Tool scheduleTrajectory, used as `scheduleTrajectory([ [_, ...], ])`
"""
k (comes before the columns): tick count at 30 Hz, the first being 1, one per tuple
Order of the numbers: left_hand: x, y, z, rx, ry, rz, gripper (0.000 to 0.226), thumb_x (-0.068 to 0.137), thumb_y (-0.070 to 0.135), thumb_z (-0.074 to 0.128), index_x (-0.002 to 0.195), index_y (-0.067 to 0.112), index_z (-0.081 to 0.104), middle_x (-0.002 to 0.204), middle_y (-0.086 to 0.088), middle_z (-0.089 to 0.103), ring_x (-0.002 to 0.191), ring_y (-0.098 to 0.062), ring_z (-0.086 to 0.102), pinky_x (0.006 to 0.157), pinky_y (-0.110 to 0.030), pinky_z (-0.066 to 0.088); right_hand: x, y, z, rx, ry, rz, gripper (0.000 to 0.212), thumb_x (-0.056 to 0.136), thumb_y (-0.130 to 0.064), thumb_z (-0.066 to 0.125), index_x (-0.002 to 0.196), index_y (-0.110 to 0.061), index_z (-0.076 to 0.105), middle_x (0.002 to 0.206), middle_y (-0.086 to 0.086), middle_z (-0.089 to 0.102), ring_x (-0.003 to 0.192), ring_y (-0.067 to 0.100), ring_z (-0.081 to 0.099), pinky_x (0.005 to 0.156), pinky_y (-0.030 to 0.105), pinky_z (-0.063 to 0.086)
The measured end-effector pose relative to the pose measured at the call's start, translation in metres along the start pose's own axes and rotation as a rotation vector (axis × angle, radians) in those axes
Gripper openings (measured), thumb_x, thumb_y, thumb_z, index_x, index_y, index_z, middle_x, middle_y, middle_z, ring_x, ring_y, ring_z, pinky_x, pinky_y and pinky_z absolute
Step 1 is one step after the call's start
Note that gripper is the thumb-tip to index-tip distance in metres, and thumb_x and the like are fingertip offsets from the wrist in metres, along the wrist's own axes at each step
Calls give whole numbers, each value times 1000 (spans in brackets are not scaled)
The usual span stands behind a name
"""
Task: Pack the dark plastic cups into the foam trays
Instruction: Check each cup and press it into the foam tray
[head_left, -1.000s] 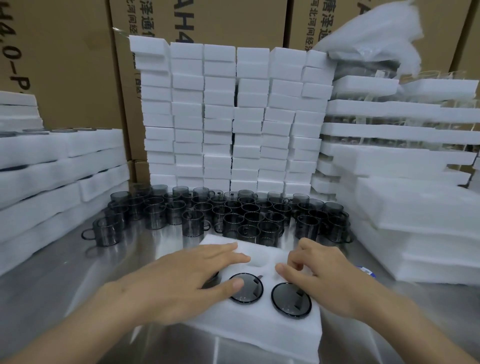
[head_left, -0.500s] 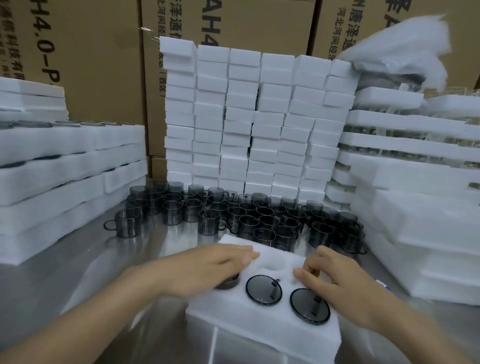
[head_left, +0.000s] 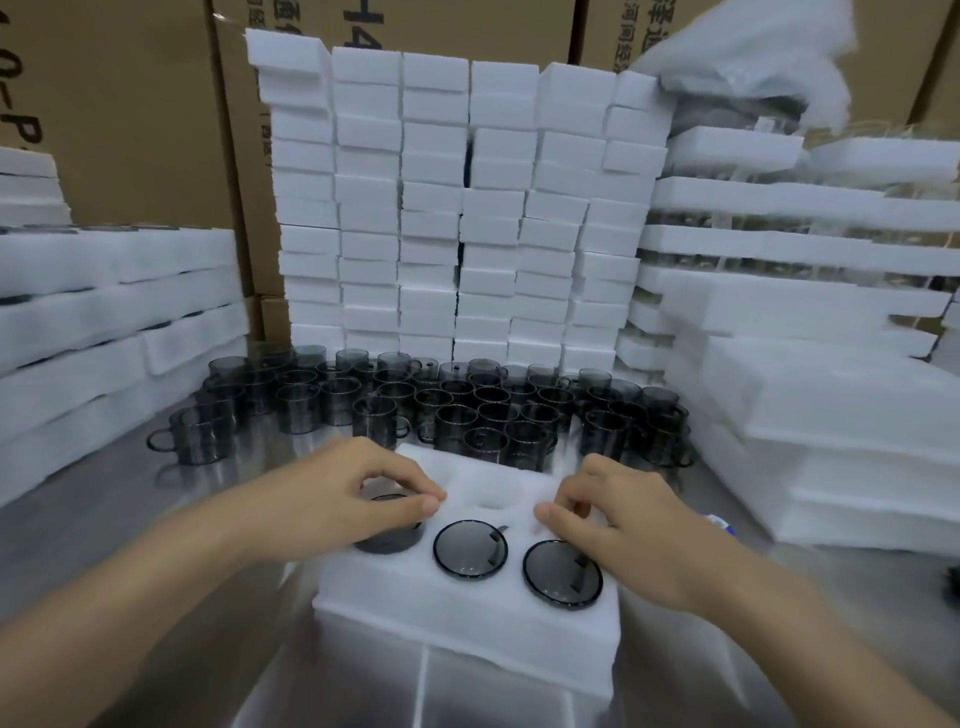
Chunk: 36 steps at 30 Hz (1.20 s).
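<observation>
Head, left hand (head_left: 332, 499) gripping cup (head_left: 387, 543), right hand (head_left: 639, 535) curled

Printed cardboard boxes (head_left: 130, 104) stand well beyond the right hand (head_left: 639, 530), the steel counter (head_left: 88, 519) lies under it, and a small blue-white item (head_left: 719, 521) sits just to its right.

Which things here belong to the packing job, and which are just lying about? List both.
Job: foam tray; seated cups; loose cups; left hand; right hand.
Lying about: cardboard boxes; foam block stacks; small blue-and-white object.
</observation>
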<state>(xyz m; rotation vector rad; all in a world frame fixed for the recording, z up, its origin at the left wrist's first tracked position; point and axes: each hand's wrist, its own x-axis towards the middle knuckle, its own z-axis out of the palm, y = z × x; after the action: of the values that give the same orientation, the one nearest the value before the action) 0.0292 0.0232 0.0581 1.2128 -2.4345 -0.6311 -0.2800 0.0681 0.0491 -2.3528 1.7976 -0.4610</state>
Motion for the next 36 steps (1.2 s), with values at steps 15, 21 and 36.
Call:
scheduleTrajectory([
  [15, -7, 26, 34, 322, -88, 117, 71, 84, 101, 7, 150, 80, -7, 159, 56, -9, 147, 26, -20, 129, -29, -12, -1, -6, -3, -47, -3, 12, 45, 103, -63, 42, 91, -27, 66, 98, -7, 52, 94, 9, 54, 99, 38, 43],
  [21, -2, 14, 29, 57, 31, 154, 63, 86, 100, 17, 145, 81, 29, 160, 54, 16, 151, 25, 4, 127, -29, 7, -3, -7, -4, -20, -3, 12, 45, 103, -64, 43, 94, -28, 67, 99, -8, 52, 94, 6, 53, 97, 33, 41],
  [36, 28, -94, 29, 237, 216, 7, 45, 92, 84, 43, 136, 86, 34, 142, 64, 28, 135, 21, 38, 108, -28, 41, -4, -8, -7, -13, -20, 4, 45, 103, -64, 42, 92, -27, 66, 99, -7, 52, 95, 8, 54, 101, 38, 44],
])
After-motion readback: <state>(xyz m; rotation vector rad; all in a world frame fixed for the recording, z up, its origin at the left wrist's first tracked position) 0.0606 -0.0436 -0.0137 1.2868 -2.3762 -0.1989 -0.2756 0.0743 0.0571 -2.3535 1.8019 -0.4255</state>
